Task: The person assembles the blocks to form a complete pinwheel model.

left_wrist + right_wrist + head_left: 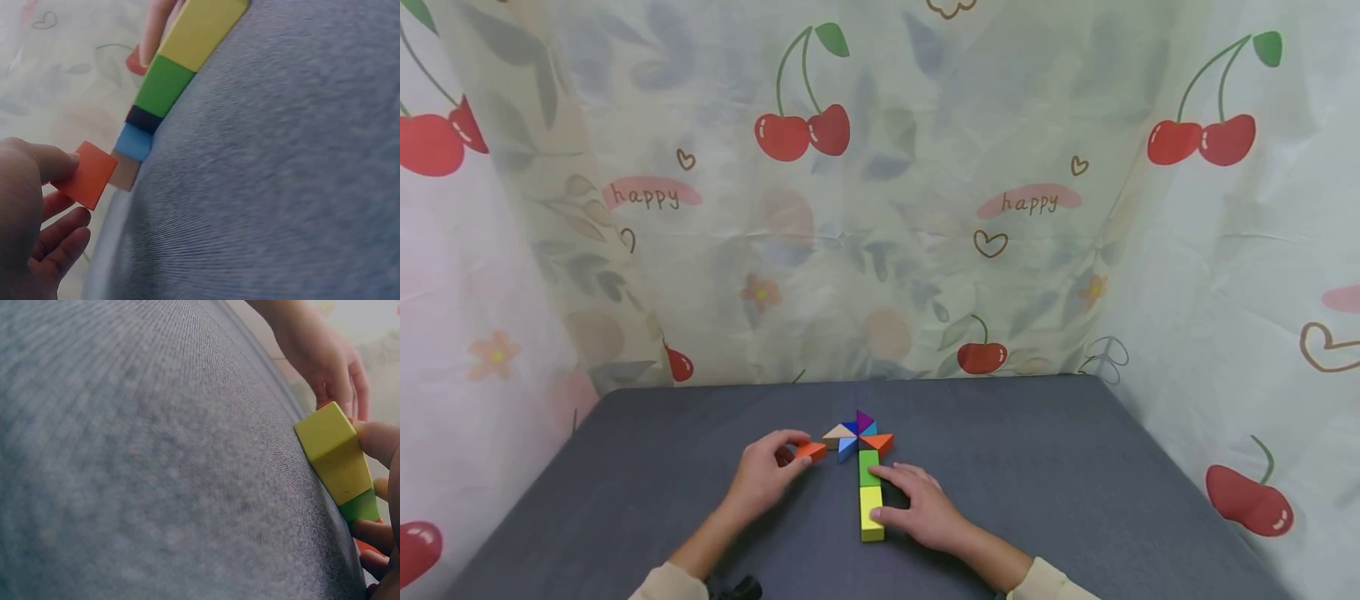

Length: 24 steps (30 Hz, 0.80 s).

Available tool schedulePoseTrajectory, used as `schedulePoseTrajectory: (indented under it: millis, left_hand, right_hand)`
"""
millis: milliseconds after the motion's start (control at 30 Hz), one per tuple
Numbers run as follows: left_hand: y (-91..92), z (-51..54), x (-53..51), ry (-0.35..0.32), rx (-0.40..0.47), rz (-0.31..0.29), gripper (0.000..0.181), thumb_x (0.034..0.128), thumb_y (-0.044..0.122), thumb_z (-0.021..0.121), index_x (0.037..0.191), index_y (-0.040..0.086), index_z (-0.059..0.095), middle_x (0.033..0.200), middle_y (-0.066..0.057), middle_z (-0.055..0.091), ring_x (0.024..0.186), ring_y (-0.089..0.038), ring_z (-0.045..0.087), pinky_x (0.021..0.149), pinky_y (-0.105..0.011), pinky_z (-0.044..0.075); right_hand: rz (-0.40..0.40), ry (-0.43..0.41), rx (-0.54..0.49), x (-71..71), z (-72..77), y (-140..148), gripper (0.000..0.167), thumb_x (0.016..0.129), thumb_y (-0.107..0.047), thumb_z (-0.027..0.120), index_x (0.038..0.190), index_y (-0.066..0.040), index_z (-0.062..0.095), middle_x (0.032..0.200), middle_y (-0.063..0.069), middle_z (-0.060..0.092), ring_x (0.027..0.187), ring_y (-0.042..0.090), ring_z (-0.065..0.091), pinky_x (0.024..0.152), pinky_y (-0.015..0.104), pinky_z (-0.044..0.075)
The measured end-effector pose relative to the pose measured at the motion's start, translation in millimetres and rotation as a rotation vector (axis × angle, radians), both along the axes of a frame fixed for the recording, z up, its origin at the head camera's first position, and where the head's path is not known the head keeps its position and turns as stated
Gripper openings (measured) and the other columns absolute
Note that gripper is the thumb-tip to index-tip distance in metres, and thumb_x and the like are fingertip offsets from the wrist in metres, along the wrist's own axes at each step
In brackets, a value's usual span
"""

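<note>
My left hand (763, 471) pinches an orange triangular block (812, 452) between thumb and fingers, just left of a pinwheel of coloured triangular blocks. Around that pinwheel sit a purple block (863, 422), a natural wood block (837, 433), a light blue block (846, 448) and another orange block (878, 442), among several. Below its centre a green block (868, 461) and a yellow block (872, 518) form a straight stem. Reaching in from the right, my right hand (925, 507) touches the green block with a fingertip and the yellow block (331, 447) with its thumb.
Dark grey cloth (1037, 467) covers the tabletop. A patterned curtain (880, 208) with cherries hangs behind it and along both sides. Part of a black object (745, 588) shows at the bottom edge, near the left sleeve.
</note>
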<state>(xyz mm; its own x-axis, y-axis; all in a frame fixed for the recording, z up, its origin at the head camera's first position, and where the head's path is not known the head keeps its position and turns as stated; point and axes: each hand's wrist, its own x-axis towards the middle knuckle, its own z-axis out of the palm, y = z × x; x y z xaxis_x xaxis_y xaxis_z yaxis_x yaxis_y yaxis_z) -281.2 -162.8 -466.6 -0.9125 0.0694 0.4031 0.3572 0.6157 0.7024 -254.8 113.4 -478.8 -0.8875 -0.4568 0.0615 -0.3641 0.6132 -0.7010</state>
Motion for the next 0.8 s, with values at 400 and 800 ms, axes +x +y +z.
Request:
schedulePoseTrajectory:
  millis: [400,800]
  left_hand:
    - [10.9,-2.9,8.1,-0.174,-0.099,-0.024,0.023,0.0812,0.014,0.080,0.102,0.016,0.069,0.092,0.002,0.065,0.074,-0.012,0.056,0.068,-0.033,0.051]
    - [10.2,3.3,11.9,-0.198,-0.169,-0.021,0.023,0.0799,0.020,0.081,0.101,0.019,0.072,0.086,0.006,0.061,0.072,-0.012,0.053,0.064,-0.031,0.047]
  right_hand:
    - [-0.009,-0.004,0.011,-1.6,-1.4,-0.4,0.064,0.086,-0.057,0.065,0.142,-0.027,0.052,0.142,0.001,0.051,0.136,0.032,0.035,0.105,0.065,0.020]
    - [-0.005,-0.004,0.003,1.7,2.3,-1.0,0.062,0.087,-0.054,0.066,0.141,-0.028,0.052,0.142,0.002,0.051,0.136,0.033,0.035,0.105,0.066,0.020]
